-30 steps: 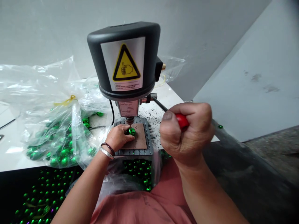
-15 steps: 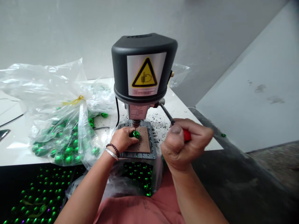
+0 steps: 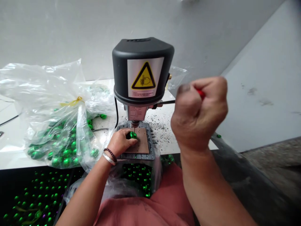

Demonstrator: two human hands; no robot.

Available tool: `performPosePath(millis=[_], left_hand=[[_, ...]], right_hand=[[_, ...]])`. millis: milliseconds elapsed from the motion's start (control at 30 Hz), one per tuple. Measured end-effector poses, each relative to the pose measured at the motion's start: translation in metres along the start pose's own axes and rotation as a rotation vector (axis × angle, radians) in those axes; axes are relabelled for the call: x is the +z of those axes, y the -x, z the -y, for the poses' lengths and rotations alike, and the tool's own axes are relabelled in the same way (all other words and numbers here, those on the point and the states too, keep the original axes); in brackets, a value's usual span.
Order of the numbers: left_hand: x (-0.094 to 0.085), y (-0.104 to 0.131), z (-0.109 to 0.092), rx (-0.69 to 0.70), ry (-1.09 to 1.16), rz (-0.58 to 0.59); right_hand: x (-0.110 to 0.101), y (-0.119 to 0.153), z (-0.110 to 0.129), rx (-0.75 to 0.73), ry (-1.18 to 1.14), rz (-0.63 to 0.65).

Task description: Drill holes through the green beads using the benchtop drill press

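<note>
Under the chuck of a black drill press (image 3: 143, 70), my left hand (image 3: 121, 141) pinches a shiny green ball (image 3: 133, 135) between thumb and fingers. The ball rests on a brown board (image 3: 142, 144) laid on the press's grey base (image 3: 152, 153). The thin drill bit (image 3: 134, 129) stands right at the top of the ball; whether it is inside cannot be made out. My right hand (image 3: 199, 113) is closed round the red knob (image 3: 201, 93) of the press lever, raised to the right of the machine.
A clear plastic bag (image 3: 63, 131) of green balls lies on the white table (image 3: 14, 157) at the left. More green balls (image 3: 42, 188) fill a dark container below, and others (image 3: 138, 175) sit under the press base. Dark shavings (image 3: 162, 125) litter the tabletop.
My right hand has risen with the lever, which now points nearly level instead of downward. My left hand still holds the ball under the bit. The view has shifted slightly.
</note>
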State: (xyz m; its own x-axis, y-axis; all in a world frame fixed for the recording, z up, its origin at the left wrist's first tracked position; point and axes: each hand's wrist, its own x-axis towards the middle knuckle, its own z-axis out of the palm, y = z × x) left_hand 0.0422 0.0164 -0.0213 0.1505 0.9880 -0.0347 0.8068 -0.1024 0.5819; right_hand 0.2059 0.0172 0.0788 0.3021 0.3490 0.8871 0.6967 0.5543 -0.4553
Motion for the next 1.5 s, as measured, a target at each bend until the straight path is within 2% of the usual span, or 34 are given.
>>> performPosePath(millis=[67,167,233,267,333,400,467,533,600,733,900,1000,1067,1100,1233,1300,1400,1500], left_hand=[[-0.007,0.012,-0.002,-0.021,0.042,0.075],[-0.019,0.033,-0.002,0.050,0.166,0.340],[-0.023,0.042,0.000,0.059,0.238,0.424],[-0.023,0.044,0.001,0.027,0.284,0.408],[-0.021,0.044,0.005,-0.093,0.455,0.269],[-0.017,0.040,0.008,-0.246,0.769,0.093],[-0.015,0.034,0.010,-0.386,1.140,-0.004],[-0.016,0.030,0.009,-0.481,1.434,0.006],[-0.018,0.028,0.008,-0.539,1.586,0.044],[-0.019,0.030,0.006,-0.588,1.697,0.088],[-0.012,0.035,0.002,-0.621,1.789,0.089],[-0.009,0.036,-0.001,-0.608,1.865,0.235],[-0.007,0.036,-0.002,-0.610,1.863,0.313],[-0.006,0.036,-0.002,-0.599,1.827,0.310],[-0.002,0.035,-0.001,-0.434,1.497,0.073],[-0.001,0.033,-0.001,-0.373,1.335,-0.006],[0.000,0.025,0.001,-0.358,1.058,-0.054],[0.002,0.015,0.006,-0.307,0.629,-0.073]], right_hand=[[0.002,-0.013,0.004,0.058,-0.025,0.041],[0.003,-0.018,0.004,0.080,-0.055,0.071],[0.002,-0.016,0.003,0.079,-0.063,0.081],[0.001,-0.015,0.003,0.075,-0.070,0.080],[0.001,-0.014,0.002,0.070,-0.089,0.081],[0.000,-0.013,0.002,0.071,-0.106,0.082],[0.000,-0.013,0.003,0.074,-0.107,0.081],[-0.001,-0.012,0.002,0.074,-0.102,0.077],[-0.002,-0.010,0.001,0.072,-0.102,0.077],[-0.004,-0.008,-0.001,0.046,-0.116,0.082],[-0.005,-0.007,0.000,0.055,-0.129,0.106],[-0.005,-0.006,0.001,0.065,-0.141,0.099],[-0.006,-0.005,0.001,0.066,-0.134,0.094],[-0.006,-0.005,0.001,0.065,-0.125,0.095],[-0.007,-0.005,-0.001,0.037,-0.104,0.102],[-0.007,-0.005,-0.002,0.023,-0.104,0.105],[-0.008,-0.005,-0.004,-0.005,-0.120,0.098],[-0.008,-0.004,-0.006,-0.019,-0.132,0.103]])
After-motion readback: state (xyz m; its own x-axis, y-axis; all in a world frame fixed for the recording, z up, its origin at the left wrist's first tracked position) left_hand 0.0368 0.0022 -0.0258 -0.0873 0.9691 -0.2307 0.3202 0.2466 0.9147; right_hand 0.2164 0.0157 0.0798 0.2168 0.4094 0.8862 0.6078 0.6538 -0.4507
